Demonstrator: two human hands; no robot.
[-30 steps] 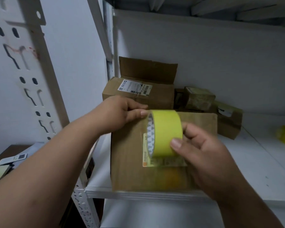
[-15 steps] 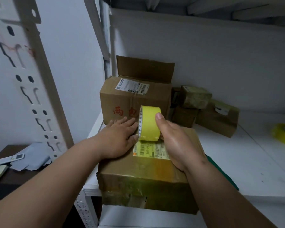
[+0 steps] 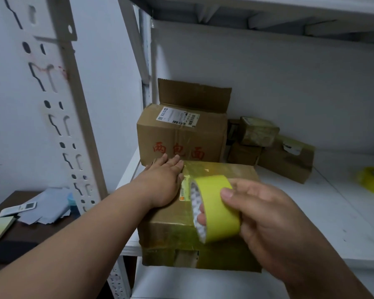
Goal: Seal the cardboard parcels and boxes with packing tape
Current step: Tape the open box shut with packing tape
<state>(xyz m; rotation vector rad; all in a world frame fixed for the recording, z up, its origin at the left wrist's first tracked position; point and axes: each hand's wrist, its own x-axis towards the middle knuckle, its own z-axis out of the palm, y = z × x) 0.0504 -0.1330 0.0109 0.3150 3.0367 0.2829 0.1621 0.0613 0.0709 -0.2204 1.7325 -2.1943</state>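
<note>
The cardboard parcel overhangs the shelf's front left edge. My left hand presses flat on its top; my right hand grips the yellow tape roll above it.

The left hand presses flat on the cardboard parcel at the shelf edge. At four o'clock, the right hand grips a yellow tape roll, film stretched toward twelve.
</note>
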